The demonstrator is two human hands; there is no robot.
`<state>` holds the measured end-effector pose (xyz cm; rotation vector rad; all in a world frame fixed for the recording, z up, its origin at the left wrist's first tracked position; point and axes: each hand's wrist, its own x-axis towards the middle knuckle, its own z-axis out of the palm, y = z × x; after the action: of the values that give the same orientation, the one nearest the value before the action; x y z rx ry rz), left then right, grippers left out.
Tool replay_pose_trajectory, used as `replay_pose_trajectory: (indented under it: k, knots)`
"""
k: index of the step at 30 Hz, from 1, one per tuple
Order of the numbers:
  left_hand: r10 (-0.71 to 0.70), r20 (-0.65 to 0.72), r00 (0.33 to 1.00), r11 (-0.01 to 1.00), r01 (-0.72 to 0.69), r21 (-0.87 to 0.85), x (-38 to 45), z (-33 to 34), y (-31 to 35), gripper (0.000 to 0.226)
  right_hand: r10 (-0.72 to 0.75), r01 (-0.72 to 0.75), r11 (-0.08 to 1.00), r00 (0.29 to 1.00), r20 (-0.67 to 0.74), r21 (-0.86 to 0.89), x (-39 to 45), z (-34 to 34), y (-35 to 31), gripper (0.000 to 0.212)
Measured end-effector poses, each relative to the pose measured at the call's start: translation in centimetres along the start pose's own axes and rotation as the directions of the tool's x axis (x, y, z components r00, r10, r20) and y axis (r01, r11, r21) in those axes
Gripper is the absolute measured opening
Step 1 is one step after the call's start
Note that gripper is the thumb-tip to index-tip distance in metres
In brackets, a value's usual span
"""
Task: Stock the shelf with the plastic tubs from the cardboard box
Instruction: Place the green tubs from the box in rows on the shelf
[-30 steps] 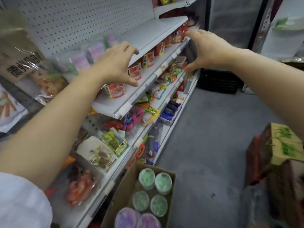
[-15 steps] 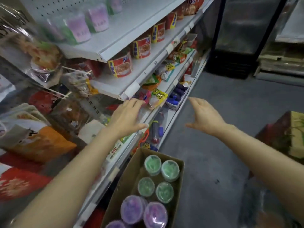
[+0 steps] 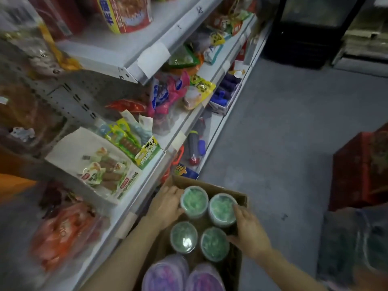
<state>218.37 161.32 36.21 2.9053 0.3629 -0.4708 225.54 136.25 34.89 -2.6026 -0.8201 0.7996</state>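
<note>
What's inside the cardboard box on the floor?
The box holds four green tubs and two purple tubs. Both hands reach in beside the top two. Anything under the tubs is hidden.

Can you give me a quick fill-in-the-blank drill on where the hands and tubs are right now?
1. The brown cardboard box shows four round plastic tubs with ____ contents and two with purple.
2. The left hand touches the far-left green tub on its ____ side.
3. The right hand touches the far-right green tub; neither far tub has left the ____.

Missing words: green; left; box
</note>
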Motion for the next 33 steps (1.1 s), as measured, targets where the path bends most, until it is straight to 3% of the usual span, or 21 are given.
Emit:
replay_pose_trajectory:
  k: [10, 14, 23, 28, 33]
  knots:
    - [0.222, 0.145, 0.964, 0.965, -0.238, 0.110, 9.8, 7.8, 0.5, 0.051, 0.209, -0.212, 0.949, 0.977, 0.039, 0.231, 2.8, 9.3, 1.3, 0.083]
    - [0.167, 0.150, 0.974, 0.971, -0.189, 0.144, 11.0, 9.2, 0.1, 0.060, 0.341, -0.319, 0.877, 0.940, 0.004, 0.359, 3.1, 10.8, 1.5, 0.084]
    - [0.145, 0.091, 0.985, 0.981, -0.155, 0.117, 11.2, 11.8, -1.0, 0.065, 0.498, -0.388, 0.748, 0.864, -0.068, 0.539, 4.5, 12.8, 0.8, 0.089]
    - [0.109, 0.062, 0.992, 0.992, -0.113, 0.063, 11.6, 12.1, -1.5, 0.064, 0.639, -0.379, 0.538, 0.766, -0.071, 0.753, 6.2, 14.5, 0.1, 0.082]
    - [0.024, 0.080, 0.997, 0.998, -0.019, -0.059, 12.7, 12.7, -3.3, 0.040, 0.833, -0.348, 0.183, 0.552, 0.043, 0.919, 7.8, 14.1, -1.5, 0.068]
